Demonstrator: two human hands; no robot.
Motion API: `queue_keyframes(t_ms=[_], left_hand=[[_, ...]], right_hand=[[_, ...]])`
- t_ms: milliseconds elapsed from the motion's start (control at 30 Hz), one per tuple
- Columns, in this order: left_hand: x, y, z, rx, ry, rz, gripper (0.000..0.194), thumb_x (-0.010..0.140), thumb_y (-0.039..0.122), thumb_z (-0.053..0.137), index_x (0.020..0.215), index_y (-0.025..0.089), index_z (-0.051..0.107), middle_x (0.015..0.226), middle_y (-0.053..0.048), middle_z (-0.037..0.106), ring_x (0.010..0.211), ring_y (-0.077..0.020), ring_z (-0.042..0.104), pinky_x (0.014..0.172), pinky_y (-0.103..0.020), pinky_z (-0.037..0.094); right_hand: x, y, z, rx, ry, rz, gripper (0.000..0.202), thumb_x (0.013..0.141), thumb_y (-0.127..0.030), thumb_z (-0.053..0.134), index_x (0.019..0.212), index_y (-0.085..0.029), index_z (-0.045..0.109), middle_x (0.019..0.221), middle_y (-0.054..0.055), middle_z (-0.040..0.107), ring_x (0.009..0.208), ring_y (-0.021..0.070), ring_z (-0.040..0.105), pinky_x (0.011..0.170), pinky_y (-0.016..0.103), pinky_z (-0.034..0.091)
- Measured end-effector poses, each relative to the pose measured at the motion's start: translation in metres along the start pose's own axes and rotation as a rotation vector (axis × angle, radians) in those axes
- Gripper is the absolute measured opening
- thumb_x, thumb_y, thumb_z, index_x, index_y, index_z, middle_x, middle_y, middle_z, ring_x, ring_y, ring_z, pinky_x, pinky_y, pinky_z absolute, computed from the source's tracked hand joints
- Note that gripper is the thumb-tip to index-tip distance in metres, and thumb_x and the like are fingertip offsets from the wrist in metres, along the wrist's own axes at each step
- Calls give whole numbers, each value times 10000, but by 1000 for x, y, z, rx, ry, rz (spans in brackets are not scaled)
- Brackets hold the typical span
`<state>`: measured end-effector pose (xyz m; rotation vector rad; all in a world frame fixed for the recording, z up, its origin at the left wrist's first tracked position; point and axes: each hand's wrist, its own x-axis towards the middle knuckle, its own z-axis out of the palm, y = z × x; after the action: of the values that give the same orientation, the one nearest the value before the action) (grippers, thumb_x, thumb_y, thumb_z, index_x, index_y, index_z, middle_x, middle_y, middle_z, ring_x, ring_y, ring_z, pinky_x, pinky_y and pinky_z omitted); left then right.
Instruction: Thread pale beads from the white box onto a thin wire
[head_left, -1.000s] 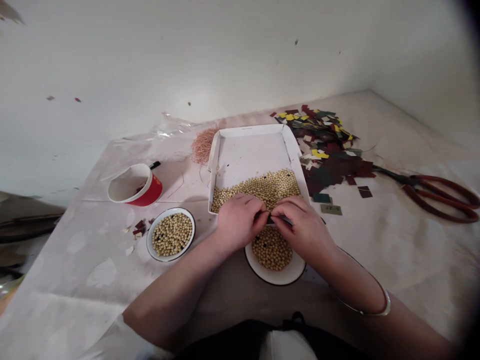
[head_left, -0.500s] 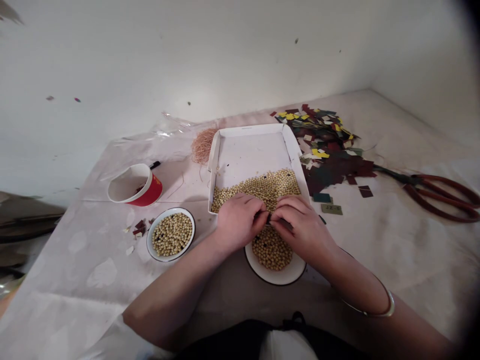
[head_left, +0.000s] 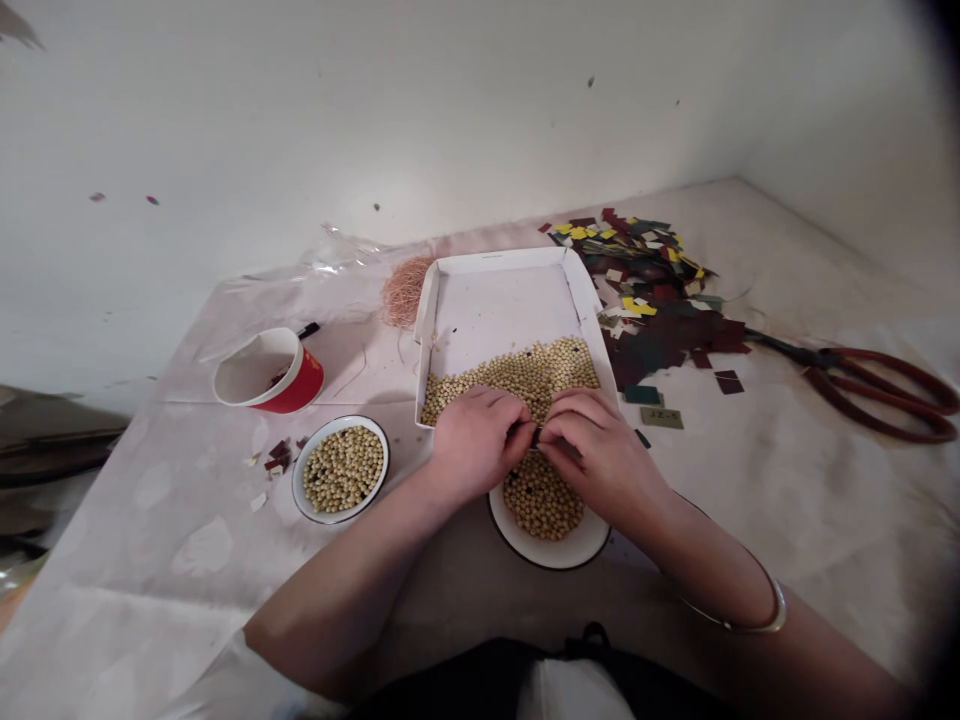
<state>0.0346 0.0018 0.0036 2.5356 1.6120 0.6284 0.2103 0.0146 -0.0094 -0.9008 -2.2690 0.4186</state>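
My left hand [head_left: 480, 440] and my right hand [head_left: 596, 440] meet above the near edge of a white box tray [head_left: 502, 300]. Fingers of both are pinched close together, with a small dark bit between the fingertips, too small to name. Pale yellow beads [head_left: 510, 375] with a few dark ones fill the near part of the tray. Right below my hands, a white dark-rimmed bowl [head_left: 555, 553] holds more of these beads [head_left: 544, 500]. A smaller white bowl [head_left: 298, 487] of the same beads [head_left: 343, 468] stands to the left of my left forearm.
A red and white paper cup [head_left: 298, 385] stands at the left, behind some dark red scraps [head_left: 277, 455]. Tangled copper-coloured wire [head_left: 407, 290] lies beside the tray. Coloured chips [head_left: 652, 270] are heaped at the right, near red-handled scissors [head_left: 885, 390]. A wall [head_left: 450, 110] rises behind the table.
Both hands stay pinched together in the same place over the tray edge. The whole view has shifted very slightly; nothing else has visibly moved.
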Motion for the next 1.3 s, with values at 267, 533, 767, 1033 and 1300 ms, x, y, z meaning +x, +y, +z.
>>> queue_keyframes(t_ms=[267,533,767,1033,1300], left_hand=[[0,0,0,-2,4,-6,94,818,226,537,738,194,576,716,-3,607,715,-152,540,653,-280,407],[1,1,-1,-1,-2,-11,99,819,222,532,739,196,584,715,-5,608,715,-155,542,651,-285,406],[1,0,0,1,-4,-9,86,814,215,532,747,199,582,731,1,617,736,-160,551,672,-292,415],[0,1,0,-2,2,-13,90,815,212,525,740,197,573,722,-2,613,722,-158,544,665,-286,406],[0,0,0,0,-4,-3,84,818,222,532,749,199,574,735,4,621,737,-157,552,680,-287,407]], right_hand=[[0,0,0,-1,21,18,99,830,-148,519,770,-209,570,887,65,570,977,238,502,876,437,435],[1,-2,1,-11,1,12,109,818,-134,520,753,-208,566,859,66,575,975,245,496,870,446,437],[0,-1,1,10,-4,-17,101,824,-131,526,776,-210,566,892,64,577,1005,240,486,890,442,432],[3,-2,3,-3,19,26,106,840,-145,512,765,-201,563,878,68,570,987,241,490,886,444,433],[1,-3,2,9,-23,-18,94,815,-122,541,764,-198,561,873,63,579,1016,241,476,904,434,429]])
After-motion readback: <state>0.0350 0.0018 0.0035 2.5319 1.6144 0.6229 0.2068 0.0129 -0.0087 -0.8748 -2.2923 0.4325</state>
